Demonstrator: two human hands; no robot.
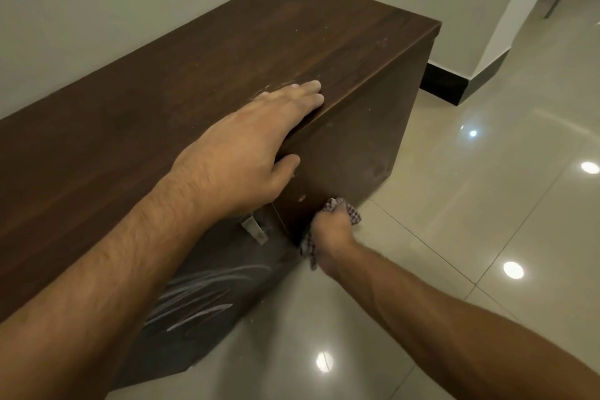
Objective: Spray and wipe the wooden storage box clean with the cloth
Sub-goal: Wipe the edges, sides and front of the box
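A long dark wooden storage box [227, 52] stands against the wall, its top dusty with pale scratches. My left hand [256, 146] lies flat on the top at the front edge, fingers straight and thumb hooked down over the front face. Low on the front face, my right hand [331, 230] grips a bunched checked cloth [352, 213] and presses it to the wood near the floor. A small metal handle [255, 227] sits on the front just left of that hand. Pale wipe streaks [194, 295] mark the lower front panel. No spray bottle shows in this view.
Glossy beige floor tiles [470, 237] spread to the right and reflect ceiling lights. A white wall [97, 10] runs behind the box. At the far right a wall corner with a black skirting board [448, 81] stands close to the box's end.
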